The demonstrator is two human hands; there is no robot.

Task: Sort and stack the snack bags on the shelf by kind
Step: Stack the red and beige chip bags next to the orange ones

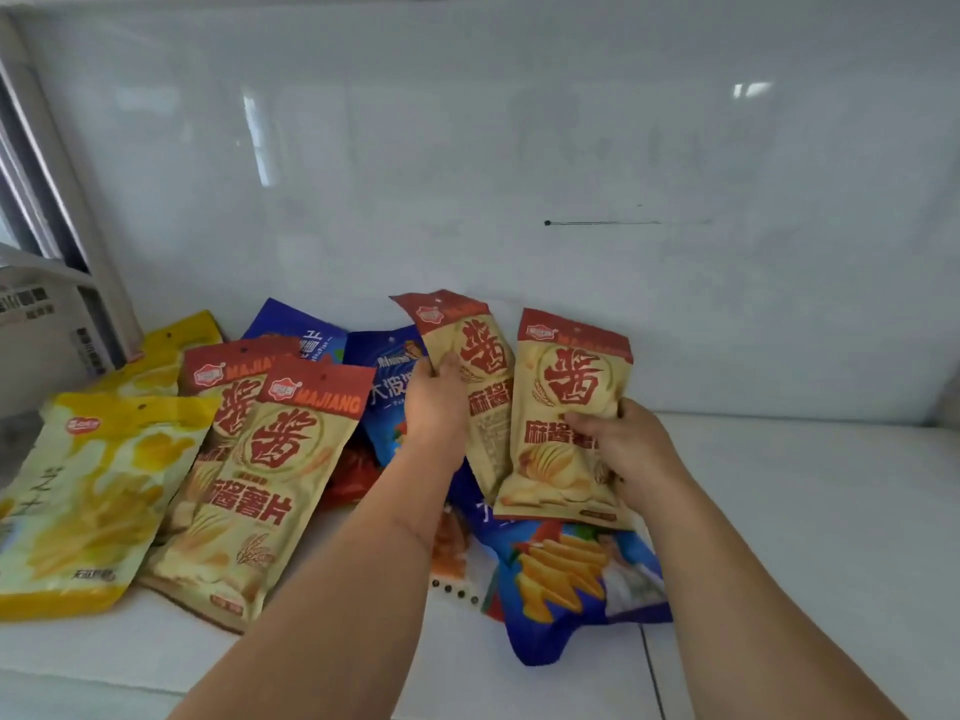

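Observation:
My left hand (435, 402) grips a beige bag with a red top (483, 356), held upright above the shelf. My right hand (621, 446) grips a second bag of the same kind (563, 407) just to its right, slightly overlapping it. Two more beige-and-red bags (260, 480) lie stacked on the white shelf (805, 511) at the left. Yellow bags (88, 491) lie left of those. Blue bags lie behind my left hand (387, 376) and under my hands (566, 574). A bit of an orange-red bag (353, 478) shows beneath the pile.
A white back wall (519, 174) with a thin black line closes the shelf behind. A white upright post (67, 200) and a labelled box (41, 324) stand at the far left. The bare shelf runs on to the right of the bags.

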